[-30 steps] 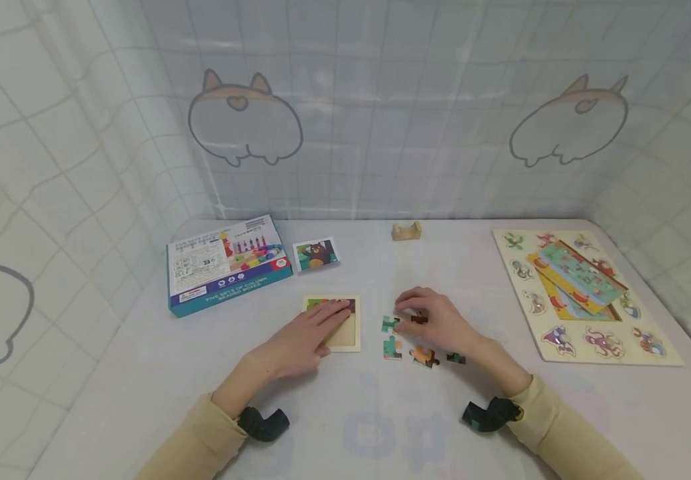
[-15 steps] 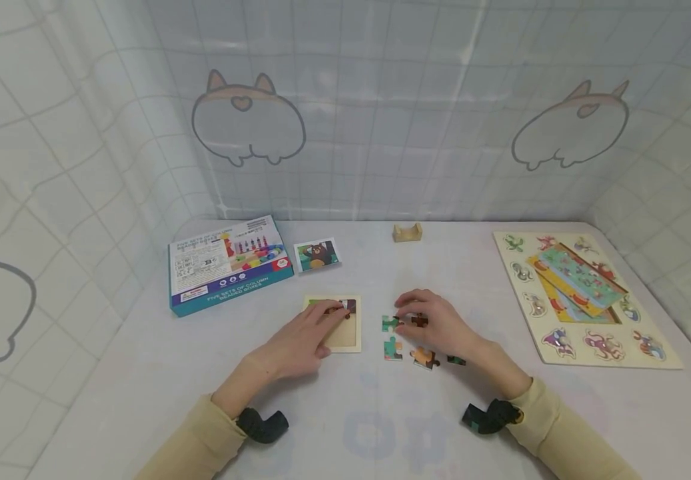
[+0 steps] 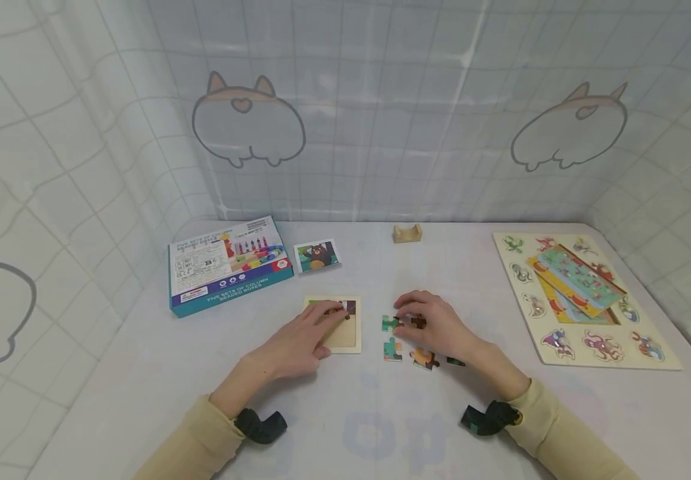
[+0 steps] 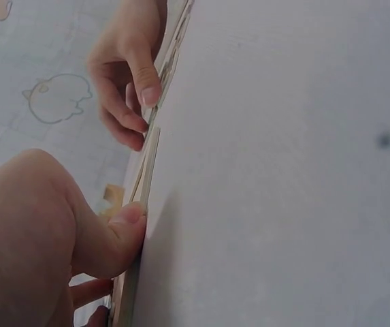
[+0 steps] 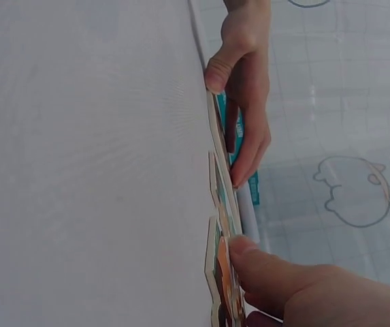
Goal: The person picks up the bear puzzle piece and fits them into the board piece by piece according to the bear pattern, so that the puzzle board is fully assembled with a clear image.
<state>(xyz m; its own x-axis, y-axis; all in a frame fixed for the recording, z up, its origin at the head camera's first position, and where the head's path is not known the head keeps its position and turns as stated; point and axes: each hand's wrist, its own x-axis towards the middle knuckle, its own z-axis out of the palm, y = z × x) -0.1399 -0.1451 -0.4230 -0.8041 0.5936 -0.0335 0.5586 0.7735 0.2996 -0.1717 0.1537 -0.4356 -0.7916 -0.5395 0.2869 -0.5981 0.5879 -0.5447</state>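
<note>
My left hand point(image 3: 297, 340) rests on a small square wooden puzzle tray point(image 3: 351, 348), fingers over its top and thumb at its near edge. Part of a dark and green picture shows along the tray's far side, the rest being bare wood or covered by my fingers. To the right, my right hand point(image 3: 438, 323) pinches a green jigsaw piece point(image 3: 388, 323) lying flat, between thumb and fingertips. Nearby lie a teal piece point(image 3: 392, 350), an orange-brown piece point(image 3: 424, 358) and a dark green piece point(image 3: 456, 361). A brown piece point(image 3: 418, 321) is partly hidden beneath the right hand.
A bear picture card point(image 3: 317, 256) lies behind the tray, beside a blue boxed bead set point(image 3: 228, 265). Toward the back stands a small wooden holder point(image 3: 407, 233). At right lies a large wooden animal board point(image 3: 552, 357) with colourful cards point(image 3: 585, 280) on it.
Fingers of my left hand have shifted slightly on the tray, uncovering more of the picture at its far side. The right hand stays almost still at the green piece.
</note>
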